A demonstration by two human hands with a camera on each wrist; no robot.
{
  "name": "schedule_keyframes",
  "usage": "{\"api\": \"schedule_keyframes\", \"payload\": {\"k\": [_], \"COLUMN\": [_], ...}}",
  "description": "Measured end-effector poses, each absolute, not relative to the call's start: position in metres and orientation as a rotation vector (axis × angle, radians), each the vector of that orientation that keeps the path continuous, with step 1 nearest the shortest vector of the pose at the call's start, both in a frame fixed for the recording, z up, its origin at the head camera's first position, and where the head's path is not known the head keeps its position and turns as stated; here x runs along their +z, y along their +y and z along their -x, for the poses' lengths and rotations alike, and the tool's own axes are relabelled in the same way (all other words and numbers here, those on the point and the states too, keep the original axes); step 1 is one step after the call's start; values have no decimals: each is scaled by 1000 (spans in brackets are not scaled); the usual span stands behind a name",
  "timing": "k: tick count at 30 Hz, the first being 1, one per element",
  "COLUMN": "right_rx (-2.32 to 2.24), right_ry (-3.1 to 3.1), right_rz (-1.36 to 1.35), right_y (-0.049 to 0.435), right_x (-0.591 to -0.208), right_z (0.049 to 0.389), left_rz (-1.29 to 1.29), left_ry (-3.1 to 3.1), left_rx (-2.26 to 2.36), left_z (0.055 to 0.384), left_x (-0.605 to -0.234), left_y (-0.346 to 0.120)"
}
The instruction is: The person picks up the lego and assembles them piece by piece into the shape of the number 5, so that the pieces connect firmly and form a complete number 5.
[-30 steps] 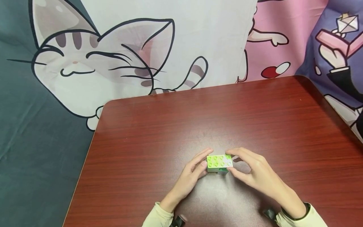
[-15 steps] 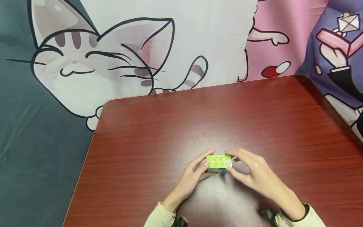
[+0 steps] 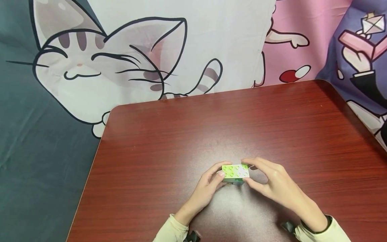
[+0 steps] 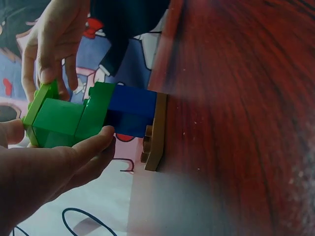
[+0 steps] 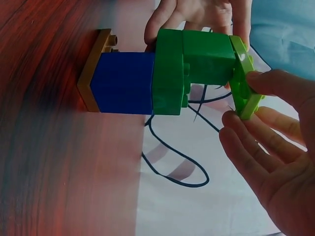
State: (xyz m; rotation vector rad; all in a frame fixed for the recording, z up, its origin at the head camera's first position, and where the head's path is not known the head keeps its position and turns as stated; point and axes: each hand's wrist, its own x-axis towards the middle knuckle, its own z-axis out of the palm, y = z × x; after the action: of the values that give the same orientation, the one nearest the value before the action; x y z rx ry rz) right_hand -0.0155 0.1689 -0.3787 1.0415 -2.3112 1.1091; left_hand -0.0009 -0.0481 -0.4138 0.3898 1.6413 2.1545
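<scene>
A tower of toy building bricks stands on the table between both hands. From the bottom, it has a brown plate (image 4: 158,132), a blue brick (image 5: 123,82), a green brick (image 5: 168,73), another green brick (image 4: 57,120) set to one side, and a lime-green plate (image 3: 235,171) on top. My left hand (image 3: 201,188) grips the tower from the left, thumb on the lime plate's corner and fingers along the green bricks. On the right side, my right hand (image 3: 276,183) pinches the lime plate's end between thumb and fingers. From the head view, the lower bricks are mostly hidden.
The reddish-brown wooden table (image 3: 169,134) reaches back to a cloth (image 3: 235,40) printed with a cartoon cat. Pink and purple printed cloths hang at the right. Dark wrist devices show at both light sleeves (image 3: 170,230).
My left hand has moved slightly right and closer in, its thumb coming up over the corner of the lime plate. My right hand keeps nearly the same place.
</scene>
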Motion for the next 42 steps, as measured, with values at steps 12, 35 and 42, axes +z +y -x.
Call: {"api": "schedule_keyframes", "payload": {"k": [12, 35, 42], "right_rx": [1079, 1039, 1035], "right_ry": [-2413, -2398, -2397], "right_rz": [-999, -968, -953], "right_y": [174, 171, 169], "right_x": [-373, -371, -374], "right_z": [16, 11, 11], "left_rz": [-463, -412, -366], "left_ry": [1728, 1824, 1876], "left_rx": [2116, 2136, 2044], "left_z": [1, -9, -5], "left_x": [-407, -404, -409], "left_y": [-47, -42, -46]}}
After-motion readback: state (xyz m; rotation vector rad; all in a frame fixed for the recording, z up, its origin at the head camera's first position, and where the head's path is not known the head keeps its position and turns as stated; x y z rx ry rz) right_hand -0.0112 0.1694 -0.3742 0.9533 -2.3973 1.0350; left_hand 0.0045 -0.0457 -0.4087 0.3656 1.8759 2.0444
